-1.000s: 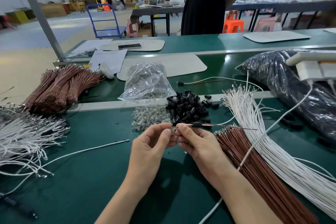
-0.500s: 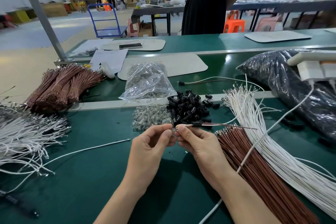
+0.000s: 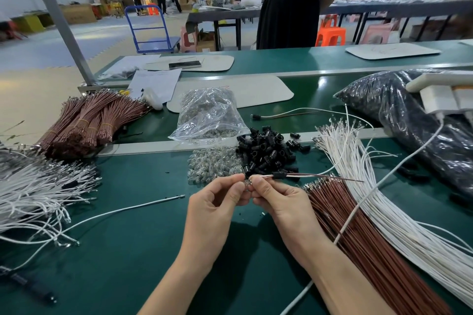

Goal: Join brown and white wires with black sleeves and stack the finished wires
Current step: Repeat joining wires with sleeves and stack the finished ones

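My right hand (image 3: 277,202) pinches a brown and a white wire (image 3: 314,175) that run off to the right through a black sleeve (image 3: 279,175). My left hand (image 3: 215,203) meets it fingertip to fingertip, pinching a small clear part (image 3: 247,183) at the wire ends. Behind my fingers lie a heap of black sleeves (image 3: 266,152) and a heap of clear parts (image 3: 213,165). Loose brown wires (image 3: 358,235) and loose white wires (image 3: 378,199) fan out on the right. One finished wire (image 3: 289,114) lies further back.
Bundled brown wires (image 3: 87,123) and tangled white wires (image 3: 33,192) lie at the left. A clear bag (image 3: 208,115) and a dark bag (image 3: 419,120) sit behind. A white cable (image 3: 384,179) crosses the right piles. A person in black (image 3: 294,0) stands beyond the green table (image 3: 128,250).
Both hands stay pinched together at the same spot; the fingertips shift only slightly on the wire ends. The sleeve stays on the wires.
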A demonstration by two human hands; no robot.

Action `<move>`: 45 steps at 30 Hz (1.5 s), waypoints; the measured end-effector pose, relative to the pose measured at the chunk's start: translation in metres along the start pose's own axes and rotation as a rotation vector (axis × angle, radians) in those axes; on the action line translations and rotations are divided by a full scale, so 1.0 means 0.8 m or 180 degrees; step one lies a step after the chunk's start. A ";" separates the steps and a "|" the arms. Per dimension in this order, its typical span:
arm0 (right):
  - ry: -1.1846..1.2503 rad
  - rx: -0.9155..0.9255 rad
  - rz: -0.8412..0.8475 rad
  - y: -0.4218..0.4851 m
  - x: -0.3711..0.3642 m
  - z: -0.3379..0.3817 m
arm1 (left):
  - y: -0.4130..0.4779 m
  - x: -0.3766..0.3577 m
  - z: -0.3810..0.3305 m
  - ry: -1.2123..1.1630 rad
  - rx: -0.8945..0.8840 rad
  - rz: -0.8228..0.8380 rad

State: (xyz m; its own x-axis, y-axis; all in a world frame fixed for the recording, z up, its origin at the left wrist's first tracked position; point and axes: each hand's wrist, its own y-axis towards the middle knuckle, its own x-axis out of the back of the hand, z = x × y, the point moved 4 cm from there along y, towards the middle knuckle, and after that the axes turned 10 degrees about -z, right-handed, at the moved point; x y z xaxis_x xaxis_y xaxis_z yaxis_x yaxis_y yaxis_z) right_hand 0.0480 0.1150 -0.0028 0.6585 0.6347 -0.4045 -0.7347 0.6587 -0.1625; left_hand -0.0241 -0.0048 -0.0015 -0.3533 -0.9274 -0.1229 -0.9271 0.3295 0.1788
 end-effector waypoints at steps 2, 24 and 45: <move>0.0003 -0.0003 0.0021 0.000 0.001 0.000 | -0.001 0.000 0.000 -0.0020 -0.0002 -0.0005; -0.0043 -0.0265 0.0397 0.001 -0.001 0.002 | -0.005 0.002 -0.019 0.1414 -0.1633 0.0220; -0.0020 -0.0357 0.0404 0.001 0.001 0.004 | -0.007 0.005 -0.017 0.1640 -0.1932 0.0179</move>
State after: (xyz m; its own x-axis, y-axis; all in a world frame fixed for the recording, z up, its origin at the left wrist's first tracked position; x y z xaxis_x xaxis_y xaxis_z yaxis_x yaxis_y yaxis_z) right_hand 0.0485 0.1176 -0.0001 0.5600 0.7127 -0.4225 -0.8254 0.5240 -0.2100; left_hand -0.0189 -0.0128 0.0102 -0.1577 -0.9262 0.3424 -0.6271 0.3618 0.6899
